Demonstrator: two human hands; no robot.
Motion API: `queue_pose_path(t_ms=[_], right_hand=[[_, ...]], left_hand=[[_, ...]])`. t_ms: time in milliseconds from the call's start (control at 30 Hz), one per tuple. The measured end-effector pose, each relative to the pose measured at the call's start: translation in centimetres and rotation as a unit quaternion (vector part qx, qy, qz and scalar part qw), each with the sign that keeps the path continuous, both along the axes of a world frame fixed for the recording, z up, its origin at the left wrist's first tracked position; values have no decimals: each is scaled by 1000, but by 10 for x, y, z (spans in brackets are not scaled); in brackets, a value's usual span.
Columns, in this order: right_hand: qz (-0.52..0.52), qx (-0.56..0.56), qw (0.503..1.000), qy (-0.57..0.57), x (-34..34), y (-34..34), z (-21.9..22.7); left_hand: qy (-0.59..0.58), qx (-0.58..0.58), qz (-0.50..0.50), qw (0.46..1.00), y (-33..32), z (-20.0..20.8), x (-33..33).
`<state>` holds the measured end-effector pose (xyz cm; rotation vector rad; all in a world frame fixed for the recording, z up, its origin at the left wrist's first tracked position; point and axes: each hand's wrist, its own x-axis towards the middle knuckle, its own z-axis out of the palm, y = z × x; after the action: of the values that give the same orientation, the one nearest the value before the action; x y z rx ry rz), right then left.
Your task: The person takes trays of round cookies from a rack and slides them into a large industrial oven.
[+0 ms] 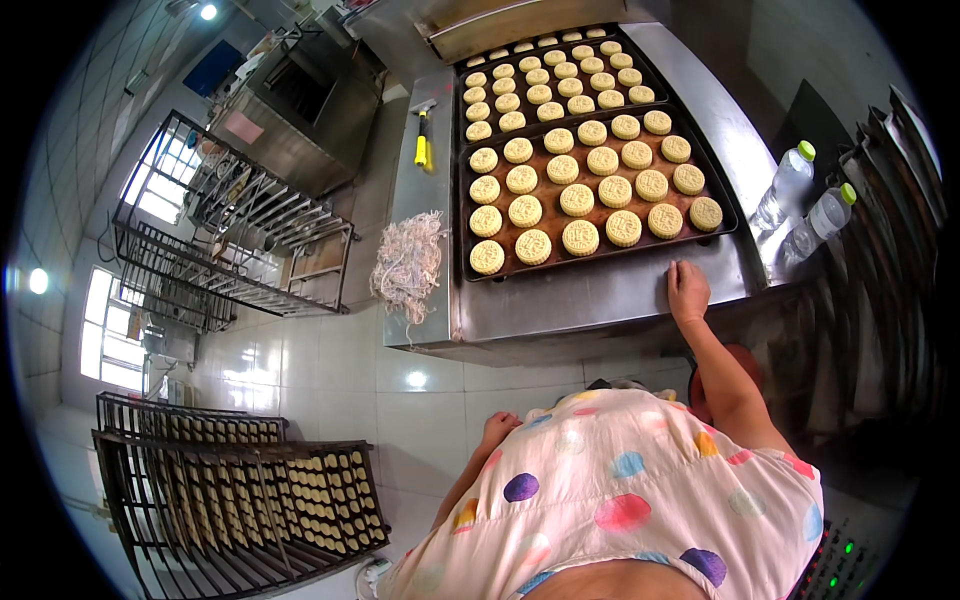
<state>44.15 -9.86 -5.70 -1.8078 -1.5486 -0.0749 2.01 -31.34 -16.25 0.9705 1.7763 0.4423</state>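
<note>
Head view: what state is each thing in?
Front tray: bearing spaced pastries
Rear tray: bearing pastries
Yellow-handled tool: lying, unheld
String bundle: loosely heaped
Bottles: capped
Lower-left rack: loaded with pastries
Green lights: lit
Right hand: curled at counter edge
Left hand: lowered, grip unclear

Clear plastic bottle, green cap (790,182), at right; second green-capped bottle (822,224) just beside it. Dark flat sheets (903,190) on edge, packed close, at far right. Yellow-handled scraper (421,150) left of centre; tangled pale string bundle (407,265) below it. Metal rack (285,240) at left, steel cabinet (325,135) behind. Dark loaded rack (108,470) at lower left. Bright window (115,330), ceiling lamp (208,12). Pale tiled floor (420,420), glossy, reflecting light.
</note>
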Motion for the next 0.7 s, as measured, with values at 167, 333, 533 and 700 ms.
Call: queue_pose_path(t_ms=[167, 333, 533, 700], right_hand=[[-2, 4, 1000, 4, 0, -1, -1], [-6, 9, 1000, 9, -3, -2, 1], [-8, -15, 1000, 0, -1, -3, -1], [-6, 10, 1000, -5, -2, -4, 0]], left_hand=[[133, -80, -107, 982, -39, -61, -44], [121, -89, -71, 986, -59, -86, -60], [-6, -8, -8, 1000, -59, -99, -51], [-147, -71, 121, 979, -45, -109, -48]])
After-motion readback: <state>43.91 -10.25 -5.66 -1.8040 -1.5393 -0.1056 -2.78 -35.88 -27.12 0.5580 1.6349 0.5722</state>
